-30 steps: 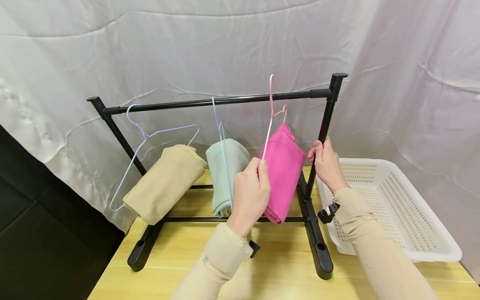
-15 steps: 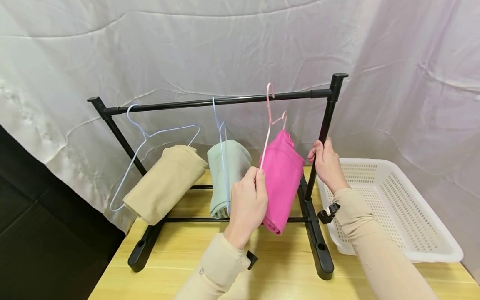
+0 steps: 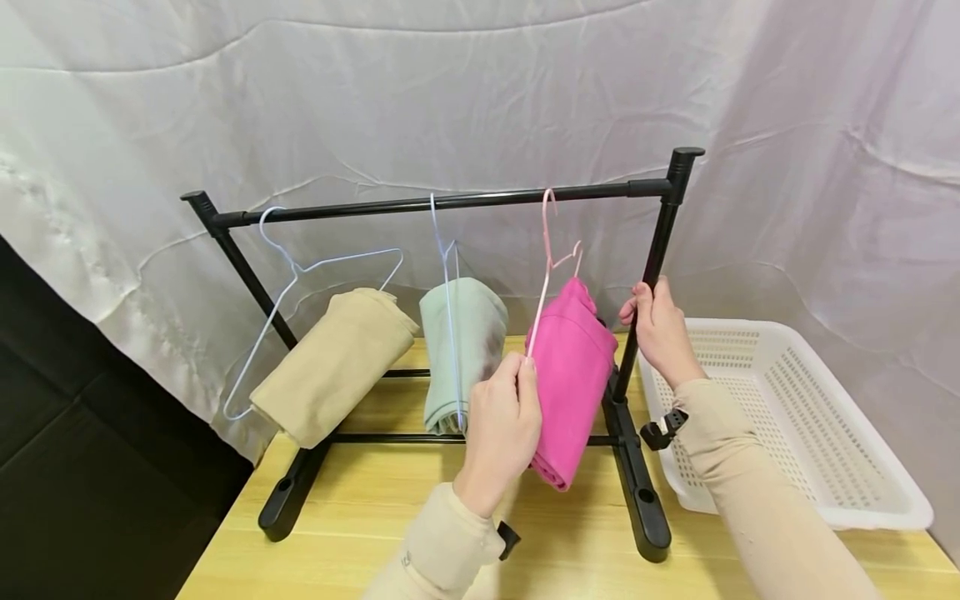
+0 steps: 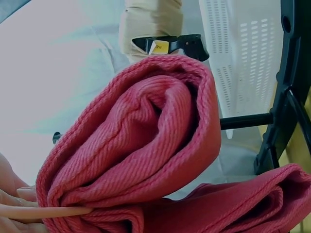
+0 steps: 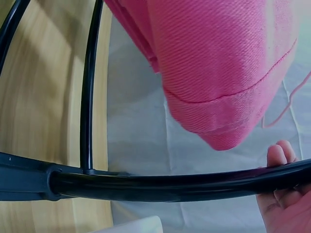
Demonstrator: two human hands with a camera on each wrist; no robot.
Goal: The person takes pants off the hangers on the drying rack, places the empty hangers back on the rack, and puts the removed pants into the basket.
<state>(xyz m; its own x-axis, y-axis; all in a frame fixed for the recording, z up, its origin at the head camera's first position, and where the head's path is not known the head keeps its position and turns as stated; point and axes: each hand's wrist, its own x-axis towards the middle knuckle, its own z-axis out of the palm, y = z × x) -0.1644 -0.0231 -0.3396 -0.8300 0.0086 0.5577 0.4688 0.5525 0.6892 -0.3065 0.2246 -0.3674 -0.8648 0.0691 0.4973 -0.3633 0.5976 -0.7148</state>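
Note:
My left hand (image 3: 501, 425) pinches the near arm of a pink hanger (image 3: 546, 267) in the head view. Over the hanger hangs a folded magenta cloth (image 3: 573, 379), and the hook sits over the bar of a black garment rack (image 3: 487, 198). Close up in the left wrist view, the layered end of the magenta cloth (image 4: 131, 141) hides most of that hand; some fingers show at the lower left edge. On the right side, my right hand (image 3: 662, 332) grips the rack's upright. In the right wrist view its fingers curl round the black tube (image 5: 194, 187).
To the left on the bar hang a beige cloth (image 3: 337, 367) and a pale green cloth (image 3: 476, 333), each on a blue hanger. A white perforated basket (image 3: 817, 417) stands right of the rack on the wooden table (image 3: 352, 517). Behind is a pale curtain (image 3: 450, 92).
My left hand has lowered the pink hanger and magenta cloth; the hook has come down from above the bar onto it. My right hand has stayed on the upright.

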